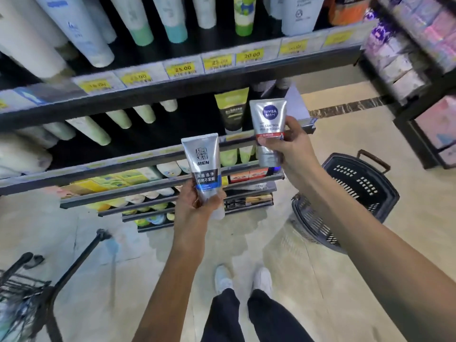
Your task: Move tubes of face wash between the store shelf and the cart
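The left hand [197,203] has its grip clenched round the lower end of a silver tube [202,169] marked MEN with a blue band, held upright in front of the shelf [172,85]; the right hand [286,144] grasps a second silver tube, the Nivea Men tube [267,129], by its lower half, also upright and a little higher; the two tubes are near each other but apart, both in the air and neither on a shelf nor in a container. A dark plastic basket [355,193] lies on the floor to the right, tilted, its inside showing only its perforated wall; a wire cart [22,292] stands at the lower left, its contents blurred beyond telling. The upper shelf carries a row of pale tubes; yellow price tags [248,56] line its edge; the lower tiers hold more tubes and boxes.
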